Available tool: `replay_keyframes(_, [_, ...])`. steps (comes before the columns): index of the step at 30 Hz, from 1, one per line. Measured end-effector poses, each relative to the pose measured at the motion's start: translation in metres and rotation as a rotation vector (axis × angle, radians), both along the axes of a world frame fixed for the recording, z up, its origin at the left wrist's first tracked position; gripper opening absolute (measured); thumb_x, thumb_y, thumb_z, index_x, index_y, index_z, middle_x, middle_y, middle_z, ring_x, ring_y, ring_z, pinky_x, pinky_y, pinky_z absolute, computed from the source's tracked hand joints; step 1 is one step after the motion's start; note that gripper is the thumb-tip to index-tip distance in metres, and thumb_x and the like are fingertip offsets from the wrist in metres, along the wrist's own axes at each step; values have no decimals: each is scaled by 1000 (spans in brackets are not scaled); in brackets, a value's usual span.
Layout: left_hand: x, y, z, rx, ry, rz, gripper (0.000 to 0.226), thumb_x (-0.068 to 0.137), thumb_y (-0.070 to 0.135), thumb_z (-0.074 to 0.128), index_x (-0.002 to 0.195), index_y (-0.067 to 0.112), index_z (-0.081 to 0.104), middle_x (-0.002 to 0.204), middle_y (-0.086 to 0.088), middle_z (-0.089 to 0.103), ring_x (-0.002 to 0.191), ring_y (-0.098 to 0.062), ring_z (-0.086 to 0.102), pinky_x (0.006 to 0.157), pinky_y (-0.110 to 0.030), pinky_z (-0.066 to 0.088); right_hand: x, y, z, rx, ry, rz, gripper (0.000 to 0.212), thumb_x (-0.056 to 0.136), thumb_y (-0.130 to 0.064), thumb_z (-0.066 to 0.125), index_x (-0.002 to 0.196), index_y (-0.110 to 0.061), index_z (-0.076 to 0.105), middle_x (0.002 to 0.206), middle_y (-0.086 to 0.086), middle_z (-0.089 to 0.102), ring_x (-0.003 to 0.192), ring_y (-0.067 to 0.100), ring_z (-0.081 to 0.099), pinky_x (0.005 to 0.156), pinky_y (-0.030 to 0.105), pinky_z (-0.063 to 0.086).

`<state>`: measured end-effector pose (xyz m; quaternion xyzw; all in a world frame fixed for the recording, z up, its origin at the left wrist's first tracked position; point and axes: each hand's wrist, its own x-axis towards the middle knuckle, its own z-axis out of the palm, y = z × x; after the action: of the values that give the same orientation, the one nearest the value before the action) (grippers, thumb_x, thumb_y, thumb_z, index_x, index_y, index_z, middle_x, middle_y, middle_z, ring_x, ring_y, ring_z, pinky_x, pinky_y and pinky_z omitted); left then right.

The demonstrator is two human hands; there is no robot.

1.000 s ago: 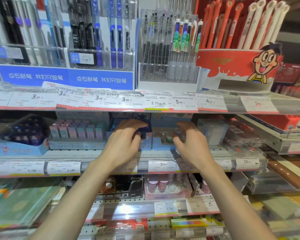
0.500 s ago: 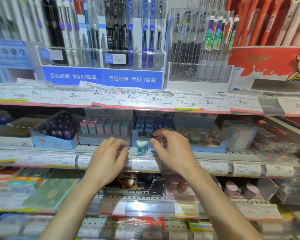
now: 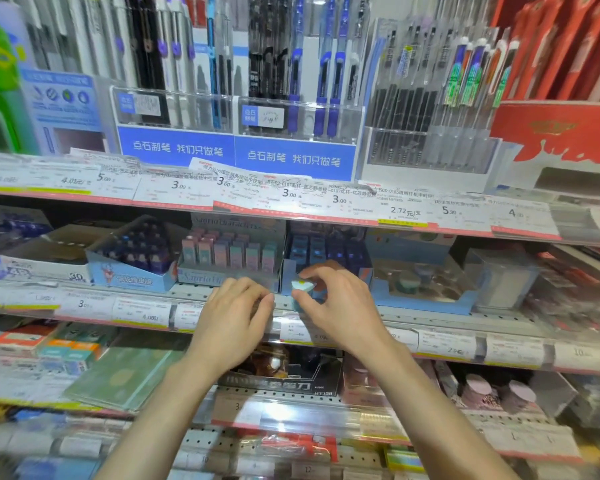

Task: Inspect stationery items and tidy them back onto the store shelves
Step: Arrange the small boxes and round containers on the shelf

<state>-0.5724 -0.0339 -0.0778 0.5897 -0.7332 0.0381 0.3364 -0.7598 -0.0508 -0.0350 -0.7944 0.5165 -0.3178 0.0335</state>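
Both hands have pulled back from the display boxes to the front edge of the middle shelf [image 3: 465, 320] since a second ago. Now the right hand [image 3: 340, 306] pinches a small pale-teal item [image 3: 301, 289], perhaps an eraser, between thumb and curled fingers, just in front of a blue box of dark-blue items [image 3: 326, 252]. Beside it, the left hand [image 3: 232, 323] has its fingers curled at the shelf lip, near the teal item; whether that grip holds anything I cannot tell. Left of the blue box stands a box of pastel erasers [image 3: 229, 254].
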Motion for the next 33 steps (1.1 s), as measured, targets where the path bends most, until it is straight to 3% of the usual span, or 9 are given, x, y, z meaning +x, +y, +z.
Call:
replay_keyframes(7, [-3,2,5,13,40,-33,28,98,41,42,107,27,65,97,17,57,96,-8,51,85,-32,43,-19,5,1,-12,-139,-12,28,93,-38,63,117,-26,68,111,-12,67,92,-1,55,88,22,48])
replay_keyframes(15, [-50,-1,25,-163,9,-65,29,94,34,49,114,18,63,96,4,56,94,-21,51,81,-35,44,-79,16,3,-137,-312,-149,24,91,-35,65,114,-29,67,93,-6,63,88,8,58,80,24,45])
replay_keyframes(20, [-96,-9,36,-168,-58,-112,31,91,34,53,116,20,65,95,-5,62,87,-30,58,77,-39,46,-120,12,6,-130,-238,-313,11,91,-29,67,93,-19,62,90,1,61,88,16,53,72,23,30])
replay_keyframes(22, [-109,-15,41,-129,-95,-123,36,91,35,49,121,21,64,103,-8,64,90,-34,60,76,-41,49,-134,11,8,-139,-226,-329,9,90,-23,67,98,-18,67,98,1,64,95,17,56,77,20,33])
replay_keyframes(25, [-120,-24,44,-86,-145,-145,39,89,32,48,122,20,65,120,-6,61,109,-34,55,80,-43,52,-153,6,11,-135,-162,-344,25,90,-19,65,114,-20,70,111,0,68,106,18,59,88,24,39])
replay_keyframes(28, [-123,-28,40,-55,-148,-151,40,87,30,46,122,21,65,125,-1,60,111,-34,56,80,-42,52,-166,-1,14,-120,-139,-338,25,89,-16,65,113,-22,71,114,-1,69,104,18,61,83,18,36])
replay_keyframes(31, [-123,-25,38,-90,-114,-164,37,89,25,49,122,21,65,119,1,63,112,-30,55,77,-39,48,-170,-7,11,-80,-81,-366,20,93,-24,64,112,-22,71,112,-1,68,99,19,64,81,25,44])
replay_keyframes(33, [-125,-23,40,-82,-89,-154,34,92,22,52,123,20,65,96,-1,61,101,-33,59,68,-36,43,-170,-12,7,-62,-62,-378,19,93,-26,65,110,-19,71,112,1,69,102,21,64,84,30,48])
